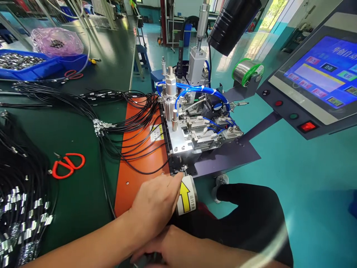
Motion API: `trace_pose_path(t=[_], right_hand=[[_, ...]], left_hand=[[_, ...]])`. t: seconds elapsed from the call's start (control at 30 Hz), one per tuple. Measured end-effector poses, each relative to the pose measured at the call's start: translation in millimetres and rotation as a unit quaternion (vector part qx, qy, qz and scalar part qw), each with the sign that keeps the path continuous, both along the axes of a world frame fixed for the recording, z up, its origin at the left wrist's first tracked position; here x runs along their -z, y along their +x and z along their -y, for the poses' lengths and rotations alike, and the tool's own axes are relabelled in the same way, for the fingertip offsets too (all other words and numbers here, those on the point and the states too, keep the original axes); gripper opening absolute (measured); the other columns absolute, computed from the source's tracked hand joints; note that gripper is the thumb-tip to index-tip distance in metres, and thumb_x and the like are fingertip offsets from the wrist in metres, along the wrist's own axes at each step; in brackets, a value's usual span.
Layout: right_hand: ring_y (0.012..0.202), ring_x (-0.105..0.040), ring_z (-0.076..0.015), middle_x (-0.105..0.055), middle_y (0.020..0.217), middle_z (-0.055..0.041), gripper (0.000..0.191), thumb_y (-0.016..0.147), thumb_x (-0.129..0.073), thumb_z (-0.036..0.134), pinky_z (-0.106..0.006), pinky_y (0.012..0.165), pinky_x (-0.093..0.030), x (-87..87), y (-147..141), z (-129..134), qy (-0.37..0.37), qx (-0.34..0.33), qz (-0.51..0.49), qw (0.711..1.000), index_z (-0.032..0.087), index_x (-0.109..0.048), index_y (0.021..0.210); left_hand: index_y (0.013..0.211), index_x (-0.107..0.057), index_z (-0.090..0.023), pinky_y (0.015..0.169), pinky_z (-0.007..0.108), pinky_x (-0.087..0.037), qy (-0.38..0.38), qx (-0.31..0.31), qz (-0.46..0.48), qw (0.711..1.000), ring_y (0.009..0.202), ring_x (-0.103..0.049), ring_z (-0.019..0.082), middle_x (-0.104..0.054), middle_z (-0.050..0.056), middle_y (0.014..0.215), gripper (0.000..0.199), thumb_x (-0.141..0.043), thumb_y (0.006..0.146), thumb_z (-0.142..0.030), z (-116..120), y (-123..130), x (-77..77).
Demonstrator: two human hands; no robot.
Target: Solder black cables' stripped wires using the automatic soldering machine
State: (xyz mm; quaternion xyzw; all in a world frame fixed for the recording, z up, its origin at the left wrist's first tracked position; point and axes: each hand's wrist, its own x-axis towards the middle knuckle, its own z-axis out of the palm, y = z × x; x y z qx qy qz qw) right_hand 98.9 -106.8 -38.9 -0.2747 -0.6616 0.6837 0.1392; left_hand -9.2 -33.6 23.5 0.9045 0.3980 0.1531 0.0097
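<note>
My left hand (157,197) reaches to the front end of the bench-top machine (192,130), its fingers curled. Its fingertips press together by small metal parts at the machine's feed end; anything between them is hidden. Beside it is a white label with a yellow arrow (186,195). My right hand (170,245) crosses under my left wrist at the bottom edge, fingers bent over small greyish metal pieces I cannot make out. Black cables (139,149) run from the machine's left side across an orange plate (134,190) to a bundle with silvery connectors (100,126).
Red-handled scissors (68,165) lie on the green table, beside many cables with metal ends (25,208). Blue trays (36,67) of metal parts stand at the back left. A control screen (320,74) juts in at right, near a solder wire spool (247,72).
</note>
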Motion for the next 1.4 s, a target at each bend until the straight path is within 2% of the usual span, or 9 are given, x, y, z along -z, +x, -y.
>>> trace_pose_path(t=[0.07,0.17,0.3,0.47,0.63,0.73,0.9,1.1,1.4], right_hand=[[0.091,-0.066,-0.0161,-0.073,0.103,-0.0024,0.029,0.085,-0.065,0.034,-0.020,0.082,-0.049,-14.1,6,-2,-0.012,0.025,-0.022,0.999,0.021,-0.072,0.109],[0.084,-0.064,-0.0153,-0.071,0.090,-0.0016,0.021,0.088,-0.057,0.023,-0.022,0.077,-0.050,-44.4,25,-13,-0.022,0.124,-0.032,0.991,0.019,-0.073,0.100],[0.056,-0.052,-0.0093,-0.061,0.068,0.0019,0.016,0.089,-0.058,0.028,-0.019,0.051,-0.042,-68.6,62,-38,-0.065,0.249,-0.010,0.966,0.017,-0.070,0.089],[0.051,-0.052,-0.0091,-0.059,0.065,0.0031,0.019,0.087,-0.064,0.031,-0.020,0.048,-0.044,-57.6,87,-56,-0.075,0.373,-0.043,0.924,0.018,-0.064,0.099],[0.056,-0.056,-0.0096,-0.062,0.078,0.0002,0.023,0.084,-0.068,0.030,-0.021,0.048,-0.046,-42.9,85,-53,-0.063,0.466,-0.059,0.880,0.019,-0.061,0.103],[0.059,-0.056,-0.0094,-0.064,0.093,-0.0028,0.030,0.084,-0.068,0.031,-0.022,0.048,-0.045,-36.8,83,-51,-0.045,0.497,-0.061,0.864,0.021,-0.058,0.110],[0.068,-0.057,-0.0122,-0.063,0.092,-0.0020,0.027,0.087,-0.065,0.031,-0.027,0.065,-0.050,-32.7,87,-47,0.074,0.530,0.047,0.844,0.024,-0.061,0.113],[0.073,-0.058,-0.0133,-0.058,0.093,-0.0016,0.022,0.088,-0.061,0.024,-0.027,0.066,-0.050,-37.5,88,-48,0.212,0.500,0.110,0.833,0.025,-0.064,0.110],[0.064,-0.054,-0.0117,-0.056,0.091,-0.0026,0.023,0.089,-0.058,0.020,-0.027,0.061,-0.048,-40.0,85,-48,0.305,0.468,0.149,0.816,0.021,-0.065,0.111]], left_hand=[[0.098,-0.062,-0.019,0.051,0.028,-0.044,-0.024,0.001,0.034,0.999,0.057,-0.057,0.016,-0.061,0.000,0.066,0.019,-0.043,0.093,-0.020,0,0,-2.4],[0.110,-0.060,-0.019,0.065,0.029,-0.050,-0.054,-0.014,0.113,0.992,0.072,-0.062,0.017,-0.067,0.003,0.081,0.023,-0.043,0.096,-0.023,-5,0,-4.7],[0.116,-0.058,-0.019,0.080,0.030,-0.051,-0.099,0.001,0.193,0.976,0.087,-0.062,0.016,-0.067,0.005,0.097,0.023,-0.043,0.098,-0.022,-13,-1,-3.2],[0.114,-0.058,-0.017,0.078,0.031,-0.049,-0.154,0.062,0.205,0.964,0.088,-0.057,0.017,-0.064,0.007,0.095,0.022,-0.045,0.098,-0.022,-17,1,8.4],[0.107,-0.062,-0.016,0.073,0.028,-0.047,-0.117,0.071,0.219,0.966,0.082,-0.053,0.016,-0.059,0.006,0.088,0.018,-0.047,0.097,-0.019,-18,4,22.4],[0.101,-0.063,-0.015,0.071,0.028,-0.046,-0.104,0.054,0.225,0.967,0.078,-0.051,0.015,-0.056,0.006,0.084,0.016,-0.048,0.096,-0.018,-19,6,26.2],[0.094,-0.062,-0.014,0.070,0.029,-0.043,-0.094,0.036,0.226,0.969,0.075,-0.049,0.015,-0.054,0.004,0.078,0.013,-0.050,0.095,-0.018,-20,7,29.5],[0.091,-0.062,-0.015,0.067,0.029,-0.042,-0.072,0.030,0.223,0.972,0.072,-0.048,0.016,-0.052,0.003,0.076,0.010,-0.052,0.093,-0.017,-18,6,32.8],[0.084,-0.060,-0.016,0.066,0.028,-0.041,-0.073,0.018,0.207,0.976,0.071,-0.047,0.015,-0.050,0.003,0.076,0.012,-0.052,0.093,-0.019,-17,5,35.9]])
